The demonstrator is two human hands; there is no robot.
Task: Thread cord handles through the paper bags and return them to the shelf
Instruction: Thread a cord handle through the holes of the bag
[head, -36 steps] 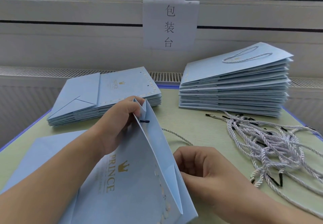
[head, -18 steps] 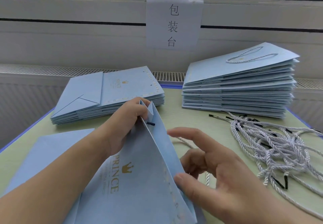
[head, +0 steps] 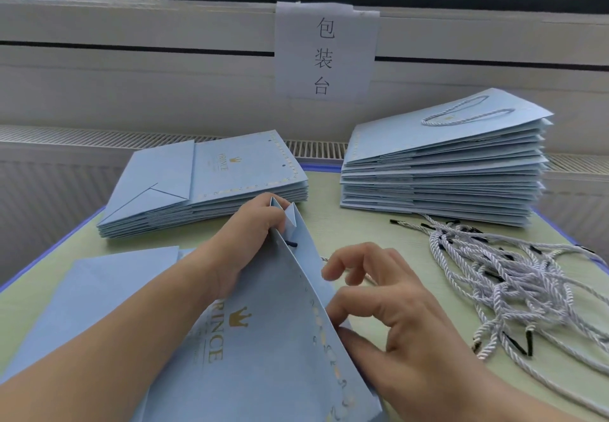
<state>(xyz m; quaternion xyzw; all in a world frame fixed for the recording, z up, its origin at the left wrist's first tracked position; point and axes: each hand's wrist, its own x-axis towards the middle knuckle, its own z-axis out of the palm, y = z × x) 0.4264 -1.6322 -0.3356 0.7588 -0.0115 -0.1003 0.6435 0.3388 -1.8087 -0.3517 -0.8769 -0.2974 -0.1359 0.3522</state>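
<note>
paper sign (head: 326, 52) taped to wall: 包装台, black, vertical | held paper bag (head: 263, 349): gold "PRINCE" beneath crown emblem, smaller line below unreadable | top bag of left stack (head: 230, 164): gold "PRINCE" with crown

You have bare table (head: 333, 210) at 12 o'clock, between 2 bag stacks (head: 211, 181) (head: 445, 171); loose cords (head: 514, 276) clutter 3 o'clock, a flat bag (head: 99, 286) lies at 9.

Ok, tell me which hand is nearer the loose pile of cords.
Right. The right hand is beside the pile of cords, just to its left, fingers touching the bag. The left hand is farther left, gripping the bag's top edge.
</note>
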